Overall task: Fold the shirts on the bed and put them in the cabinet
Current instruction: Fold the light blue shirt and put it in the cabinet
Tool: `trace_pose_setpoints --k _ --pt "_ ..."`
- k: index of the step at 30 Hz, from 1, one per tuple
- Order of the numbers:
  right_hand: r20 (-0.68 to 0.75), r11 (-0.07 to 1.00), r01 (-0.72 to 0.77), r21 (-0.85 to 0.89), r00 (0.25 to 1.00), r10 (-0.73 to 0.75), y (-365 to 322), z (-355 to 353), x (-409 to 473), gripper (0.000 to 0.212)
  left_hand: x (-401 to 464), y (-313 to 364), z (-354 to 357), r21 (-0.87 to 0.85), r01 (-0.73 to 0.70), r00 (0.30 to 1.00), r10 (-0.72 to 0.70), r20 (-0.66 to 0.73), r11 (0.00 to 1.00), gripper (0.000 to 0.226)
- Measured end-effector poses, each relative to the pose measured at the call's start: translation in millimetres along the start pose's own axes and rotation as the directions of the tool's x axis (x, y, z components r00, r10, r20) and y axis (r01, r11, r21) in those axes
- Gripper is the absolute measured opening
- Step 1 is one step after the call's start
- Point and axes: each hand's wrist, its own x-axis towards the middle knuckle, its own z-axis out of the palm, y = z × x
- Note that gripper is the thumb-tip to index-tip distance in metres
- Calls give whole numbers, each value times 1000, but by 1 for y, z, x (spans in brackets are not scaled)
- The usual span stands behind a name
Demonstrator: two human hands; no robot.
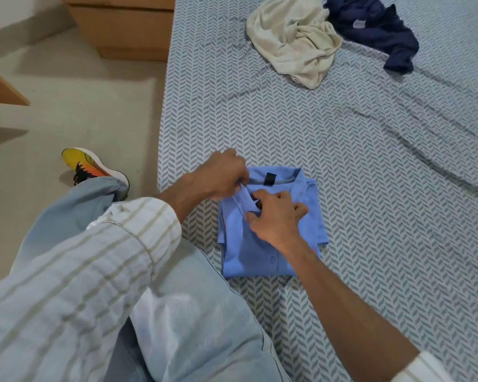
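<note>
Three shirts lie on the bed w/ grey-white herringbone sheet (342, 161). Nearest the person: a light-blue polo shirt (260, 260), folded into a compact rectangle, collar end away from the person, black neck tag showing, one button visible on the placket near the bottom edge. It sits close to the bed's left edge, just beside the person's knee in pale jeans (199, 312).

Left hand (221, 175) is at the collar's left side, fingers curled, pinching a strip of the blue collar fabric betw. thumb & fingers. Right hand (276, 216) rests on the upper middle of the polo, fingers bent, thumb & forefinger pinching the same collar flap lower down; other fingers press the shirt's chest. Both hands nearly touch each other.

Farther up the bed, well apart from the polo: a crumpled cream-coloured shirt (293, 40), unfolded, & touching its right side a crumpled navy-blue shirt (378, 28), also unfolded.

Left arm wears a white sleeve w/ beige stripes (80, 271). On the floor, left of the bed: a yellow-orange running shoe (91, 166) on the person's foot. A light-brown wooden cabinet (122, 26) stands at top left, next to the bed.
</note>
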Motion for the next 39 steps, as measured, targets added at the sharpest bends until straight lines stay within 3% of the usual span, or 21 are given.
trace_pose_setpoints --k 3,6,10,14,18,22,25,27,30,32,35,36,39 --pt "50 991 36 -127 998 -30 5 -8 -7 24 -4 1 2 33 75 993 -72 -93 997 22" --pt "121 989 121 -90 987 -110 12 -16 -13 40 -11 11 10 61 87 992 -81 -99 994 24" --pt "59 989 143 39 988 -145 44 -43 9 48 -19 34 16 -123 89 991 -100 -90 988 37" --pt "72 951 195 -240 980 -183 77 -74 41 55 -7 61 25 -387 154 971 -212 -114 909 19" --pt "144 891 219 -398 974 -175 79 -83 59 41 11 86 35 -496 342 911 -411 -32 798 42" --pt "180 881 257 -397 963 -199 83 -81 67 20 11 95 40 -410 400 891 -453 -37 820 46" --pt "134 932 223 -287 972 -191 92 -75 65 31 3 92 47 -491 326 881 -448 -152 808 14" --pt "76 986 111 -122 992 -102 99 -67 57 59 -5 88 58 -578 227 840 -458 -291 784 41" --pt "-91 954 -160 253 978 188 112 -55 37 61 -21 76 68 -706 237 624 -661 -416 668 50" --pt "21 842 -357 405 924 382 115 -49 26 53 -33 62 71 -771 370 554 -789 -265 518 42" --pt "131 753 -420 506 901 414 114 -43 18 45 -43 50 65 -794 518 547 -837 20 319 8" --pt "156 727 -421 542 901 405 113 -41 18 43 -44 49 64 -789 548 542 -836 83 277 8" --pt "237 655 -449 608 890 390 109 -42 21 48 -40 47 53 -817 561 541 -806 239 134 40"
